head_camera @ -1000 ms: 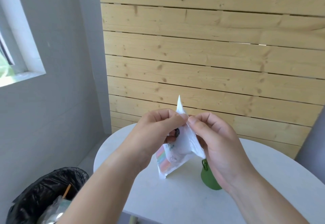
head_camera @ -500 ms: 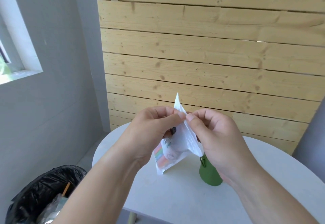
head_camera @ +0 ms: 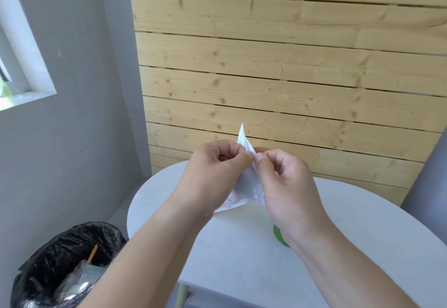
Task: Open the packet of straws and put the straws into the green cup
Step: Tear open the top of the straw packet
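A white plastic packet of straws (head_camera: pixel 245 186) hangs in the air above the table, with one corner sticking up past my fingers. My left hand (head_camera: pixel 212 174) pinches its top edge from the left and my right hand (head_camera: pixel 285 186) pinches it from the right, thumbs nearly touching. A trace of pastel straws shows through the packet's lower left. The green cup (head_camera: pixel 278 234) stands on the table below my right wrist, which hides most of it.
The round white table (head_camera: pixel 242 259) stands against a pale wooden plank wall (head_camera: pixel 290 77). A bin with a black bag (head_camera: pixel 65 266) holding rubbish sits on the floor at the lower left. A window (head_camera: pixel 14 65) is in the grey wall on the left.
Both hands with the packet have drawn closer together and turned, so less of the packet's printed face shows. My right wrist now covers more of the green cup.
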A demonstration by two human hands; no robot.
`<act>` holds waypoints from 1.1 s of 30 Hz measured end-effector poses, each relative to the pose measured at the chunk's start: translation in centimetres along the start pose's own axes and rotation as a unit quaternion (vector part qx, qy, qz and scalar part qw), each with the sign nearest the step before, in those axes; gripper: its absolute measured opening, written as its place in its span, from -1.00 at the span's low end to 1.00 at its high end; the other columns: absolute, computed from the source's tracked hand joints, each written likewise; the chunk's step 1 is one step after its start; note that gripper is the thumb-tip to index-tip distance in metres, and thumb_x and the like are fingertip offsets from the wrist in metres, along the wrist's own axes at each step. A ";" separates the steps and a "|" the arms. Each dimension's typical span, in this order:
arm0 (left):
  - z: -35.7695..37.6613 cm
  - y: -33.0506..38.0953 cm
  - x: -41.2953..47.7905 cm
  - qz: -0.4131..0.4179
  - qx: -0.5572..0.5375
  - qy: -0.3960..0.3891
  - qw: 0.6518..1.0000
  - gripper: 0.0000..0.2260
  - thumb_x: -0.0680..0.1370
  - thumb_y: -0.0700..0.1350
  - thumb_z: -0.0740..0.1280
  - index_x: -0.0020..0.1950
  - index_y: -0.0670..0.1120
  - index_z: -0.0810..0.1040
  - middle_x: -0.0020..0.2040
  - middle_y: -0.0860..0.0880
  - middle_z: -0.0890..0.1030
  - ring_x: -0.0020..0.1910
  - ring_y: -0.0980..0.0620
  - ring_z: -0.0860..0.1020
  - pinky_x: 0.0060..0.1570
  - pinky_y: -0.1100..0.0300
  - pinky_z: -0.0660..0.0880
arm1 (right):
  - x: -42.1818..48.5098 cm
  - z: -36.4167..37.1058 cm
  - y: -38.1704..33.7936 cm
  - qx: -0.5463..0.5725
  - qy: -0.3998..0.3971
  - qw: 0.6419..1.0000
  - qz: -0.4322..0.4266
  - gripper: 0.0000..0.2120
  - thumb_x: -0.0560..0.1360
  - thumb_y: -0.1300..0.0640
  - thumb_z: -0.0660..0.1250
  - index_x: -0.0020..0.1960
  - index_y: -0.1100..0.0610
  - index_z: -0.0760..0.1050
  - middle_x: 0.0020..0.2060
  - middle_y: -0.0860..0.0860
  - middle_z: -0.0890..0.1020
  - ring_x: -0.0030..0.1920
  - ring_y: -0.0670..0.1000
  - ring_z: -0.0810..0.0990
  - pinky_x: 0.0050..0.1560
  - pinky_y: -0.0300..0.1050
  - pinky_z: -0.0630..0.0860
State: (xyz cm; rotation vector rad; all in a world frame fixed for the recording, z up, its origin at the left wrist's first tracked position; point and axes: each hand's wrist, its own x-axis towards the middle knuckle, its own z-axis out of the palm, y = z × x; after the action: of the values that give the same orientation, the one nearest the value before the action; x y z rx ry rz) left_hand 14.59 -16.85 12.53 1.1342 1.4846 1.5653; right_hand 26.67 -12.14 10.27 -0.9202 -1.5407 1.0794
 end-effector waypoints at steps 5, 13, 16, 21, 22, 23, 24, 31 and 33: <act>0.5 -0.5 0.1 -0.003 0.015 0.018 1.000 -0.80 0.59 -0.22 0.42 -0.23 -0.23 0.57 -0.33 -0.03 0.57 -0.31 0.03 0.47 -0.29 0.29 0.42 | 0.1 0.2 0.5 -0.024 0.003 1.000 0.001 -0.82 0.59 0.05 0.29 -0.10 0.11 0.57 0.02 -0.11 0.70 -0.21 -0.22 0.64 -0.23 -0.34 0.46; -0.9 -0.4 0.5 -0.003 -0.003 -0.010 1.000 -0.75 0.43 -0.04 0.43 -0.15 -0.24 0.62 -0.18 -0.13 0.60 -0.15 -0.04 0.54 0.17 -0.16 0.62 | 1.4 -1.7 0.1 -0.028 0.045 0.998 0.017 -0.76 0.62 0.06 0.25 -0.22 0.06 0.48 -0.60 -0.23 0.43 -0.56 -0.21 0.35 -0.49 -0.41 0.29; -0.9 -0.6 0.7 -0.017 0.014 -0.027 0.999 -0.74 0.41 -0.03 0.43 -0.17 -0.24 0.63 -0.17 -0.14 0.62 -0.15 -0.04 0.55 0.22 -0.24 0.60 | 1.1 -1.4 0.0 0.000 0.011 1.000 0.007 -0.83 0.58 0.02 0.34 -0.14 0.07 0.54 -0.41 -0.20 0.57 -0.40 -0.22 0.48 -0.32 -0.38 0.40; -0.4 -0.8 0.6 -0.016 0.033 -0.033 0.999 -0.84 0.41 -0.01 0.42 -0.28 -0.09 0.64 -0.24 -0.07 0.60 -0.21 0.01 0.54 -0.02 0.07 0.51 | 1.3 -1.8 -0.2 -0.026 -0.028 0.997 -0.060 -0.90 0.57 0.06 0.38 -0.10 0.04 0.61 -0.24 -0.10 0.70 -0.20 -0.11 0.65 -0.19 -0.22 0.52; -0.4 -0.9 0.6 -0.016 0.035 -0.034 0.999 -0.82 0.41 -0.01 0.42 -0.27 -0.12 0.63 -0.23 -0.08 0.60 -0.21 0.00 0.54 -0.03 0.07 0.50 | 1.4 -1.9 -0.3 -0.031 -0.031 0.997 -0.061 -0.89 0.58 0.08 0.37 -0.11 0.04 0.62 -0.26 -0.09 0.70 -0.25 -0.12 0.64 -0.27 -0.22 0.51; -0.3 -1.0 0.6 -0.015 0.035 -0.033 0.999 -0.81 0.41 -0.02 0.42 -0.26 -0.13 0.63 -0.23 -0.09 0.60 -0.21 0.00 0.54 -0.04 0.07 0.50 | 1.5 -2.0 -0.3 -0.031 -0.033 0.997 -0.056 -0.88 0.59 0.09 0.35 -0.10 0.05 0.62 -0.27 -0.05 0.70 -0.29 -0.10 0.63 -0.34 -0.21 0.51; -0.4 -1.0 0.6 -0.013 0.034 -0.033 0.999 -0.81 0.41 -0.02 0.42 -0.25 -0.14 0.62 -0.23 -0.09 0.59 -0.21 0.00 0.54 -0.04 0.06 0.50 | 1.6 -2.1 -0.3 -0.024 -0.034 0.998 -0.049 -0.86 0.60 0.11 0.34 -0.10 0.08 0.62 -0.26 0.01 0.71 -0.30 -0.06 0.64 -0.38 -0.20 0.52; -0.6 -1.4 1.0 -0.030 -0.015 0.009 0.999 -0.64 0.53 0.18 0.48 -0.17 -0.08 0.51 -0.30 0.02 0.54 -0.33 0.08 0.55 -0.08 0.13 0.56 | 2.5 -2.3 -0.3 0.090 -0.005 0.996 -0.001 -0.84 0.66 0.23 0.22 -0.07 0.26 0.47 -0.16 0.20 0.65 -0.26 0.04 0.73 -0.36 -0.10 0.63; -0.8 -1.5 1.1 -0.050 -0.009 0.012 0.999 -0.57 0.53 0.25 0.44 -0.18 -0.11 0.49 -0.31 0.02 0.52 -0.33 0.03 0.52 -0.12 0.12 0.58 | 2.8 -2.5 -0.3 0.127 0.005 0.992 0.011 -0.83 0.66 0.24 0.21 -0.10 0.24 0.46 -0.12 0.25 0.62 -0.20 0.09 0.74 -0.28 -0.03 0.67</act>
State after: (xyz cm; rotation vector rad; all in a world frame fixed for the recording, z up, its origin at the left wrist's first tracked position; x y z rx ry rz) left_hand 13.30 -15.98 11.20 1.0190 1.5156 1.5263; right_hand 28.48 -9.14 11.65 -0.7683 -1.3500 1.2513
